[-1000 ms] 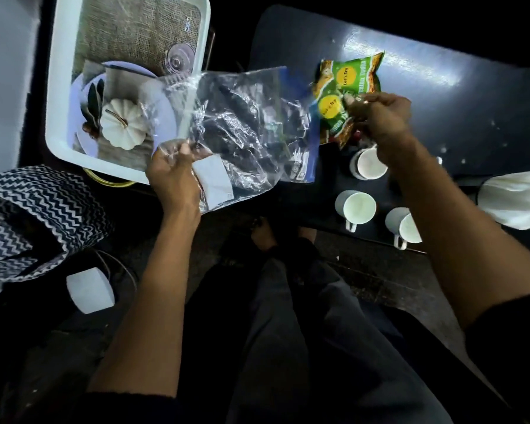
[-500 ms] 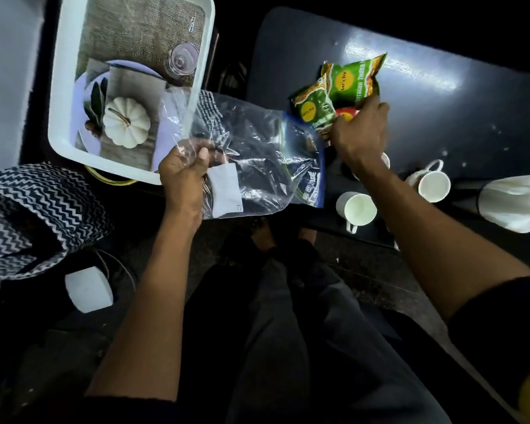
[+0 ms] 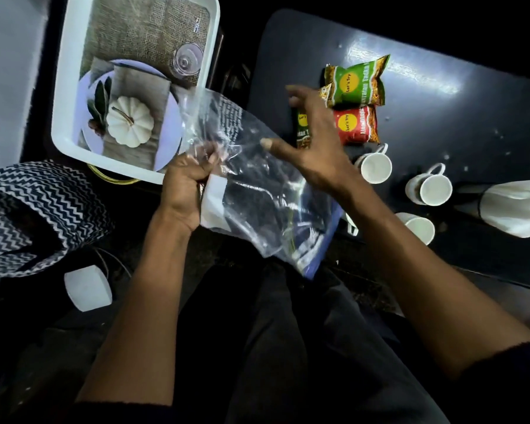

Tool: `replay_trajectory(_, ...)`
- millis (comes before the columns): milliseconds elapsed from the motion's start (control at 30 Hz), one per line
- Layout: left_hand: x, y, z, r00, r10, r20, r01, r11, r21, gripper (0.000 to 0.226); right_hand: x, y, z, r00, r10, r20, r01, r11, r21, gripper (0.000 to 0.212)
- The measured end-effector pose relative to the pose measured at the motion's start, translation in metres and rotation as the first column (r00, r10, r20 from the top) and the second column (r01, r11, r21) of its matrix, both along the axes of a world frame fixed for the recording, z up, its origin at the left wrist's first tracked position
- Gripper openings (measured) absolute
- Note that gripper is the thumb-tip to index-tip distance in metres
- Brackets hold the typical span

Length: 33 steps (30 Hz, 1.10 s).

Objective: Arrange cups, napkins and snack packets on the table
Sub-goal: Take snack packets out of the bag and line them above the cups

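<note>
- My right hand (image 3: 311,139) covers most of a third snack packet (image 3: 303,130) left of the red packet (image 3: 357,125); its print is unreadable.
- Below the red packet, the plastic bag (image 3: 257,191) hides all but the handle of one cup (image 3: 352,224).
- Far right of it, the white cloth (image 3: 520,206) runs off the picture's edge.

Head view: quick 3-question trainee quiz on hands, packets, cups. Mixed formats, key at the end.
1. True or false: the right hand grips the red snack packet.
2. Which thing does the left hand hold? A) white cup B) clear plastic bag C) green snack packet
3. Fill in: the red packet lies on the dark table just ____ the green one as seen in the picture.

Key: 1 false, it is open above the table; 2 B; 3 below.
</note>
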State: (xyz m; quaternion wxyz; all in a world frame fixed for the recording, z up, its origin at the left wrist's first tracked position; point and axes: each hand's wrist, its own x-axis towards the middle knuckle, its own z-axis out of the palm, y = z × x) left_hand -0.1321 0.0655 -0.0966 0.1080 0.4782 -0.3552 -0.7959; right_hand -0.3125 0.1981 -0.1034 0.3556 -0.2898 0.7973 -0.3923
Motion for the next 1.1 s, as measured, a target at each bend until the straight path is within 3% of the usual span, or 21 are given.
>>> replay_trajectory(33,-0.001,0.001,0.001,0.999,0.034,-0.028,-0.032,0.996,0.086,0.027,0.002,-0.004,0.004,0.978,0.045,0.205,-0.042,0.999,-0.023,0.082)
replay_trajectory(100,-0.009,0.006,0.010,0.996,0.056,-0.076,-0.038,0.974,0.223,0.053,0.005,-0.011,0.007,0.846,0.123,0.520,-0.116,0.992,-0.046,0.082)
replay_trajectory(200,-0.021,0.013,0.023,0.992,0.085,-0.090,-0.062,0.970,0.234,0.033,0.012,-0.015,0.001,0.693,0.123,0.710,-0.141,0.989,-0.034,0.067)
replay_trajectory(267,-0.021,0.009,0.019,0.999,0.033,-0.036,-0.026,0.983,0.182,0.024,0.014,-0.010,-0.006,0.648,0.033,0.761,-0.040,0.999,-0.010,0.053)
replay_trajectory(333,-0.014,0.000,0.004,0.993,-0.058,0.100,0.053,0.997,0.053,0.016,0.009,-0.001,-0.009,0.669,-0.093,0.738,0.099,0.994,0.036,0.034)
replay_trajectory(400,-0.007,-0.008,-0.006,0.951,-0.100,0.294,0.132,0.987,-0.092,0.009,0.000,0.009,-0.015,0.747,-0.225,0.626,0.226,0.971,0.079,0.019)
replay_trajectory(500,-0.003,-0.006,-0.015,0.919,-0.091,0.383,0.198,0.948,-0.249,0.019,-0.005,0.021,-0.025,0.804,-0.351,0.480,0.363,0.929,0.071,0.016)
replay_trajectory(600,-0.007,0.007,-0.015,0.951,-0.207,0.231,0.261,0.937,-0.232,0.048,0.003,0.025,-0.031,0.800,-0.460,0.384,0.481,0.876,0.048,0.015)
replay_trajectory(700,-0.015,0.034,-0.014,0.926,-0.379,-0.004,0.371,0.910,-0.183,0.088,0.011,0.020,-0.030,0.707,-0.601,0.373,0.633,0.773,0.045,0.014)
replay_trajectory(800,-0.029,0.071,-0.015,0.868,-0.497,0.023,0.490,0.847,-0.206,0.100,0.020,0.017,-0.028,0.728,-0.640,0.244,0.652,0.757,0.042,0.021)
replay_trajectory(900,-0.044,0.096,-0.011,0.917,-0.355,0.180,0.384,0.909,-0.165,0.092,0.034,0.018,-0.030,0.805,-0.536,0.256,0.528,0.843,0.105,0.017)
replay_trajectory(1033,-0.053,0.109,-0.019,0.929,-0.185,0.321,0.264,0.939,-0.222,0.043,0.034,0.052,-0.017,0.819,-0.452,0.355,0.433,0.891,0.136,0.017)
replay_trajectory(1067,-0.053,0.110,-0.023,0.913,-0.180,0.366,0.279,0.931,-0.237,0.039,0.033,0.065,-0.009,0.834,-0.411,0.369,0.394,0.911,0.124,0.024)
replay_trajectory(1100,-0.054,0.111,-0.026,0.894,-0.177,0.410,0.299,0.920,-0.254,0.039,0.031,0.079,0.001,0.869,-0.350,0.350,0.338,0.936,0.097,0.044)
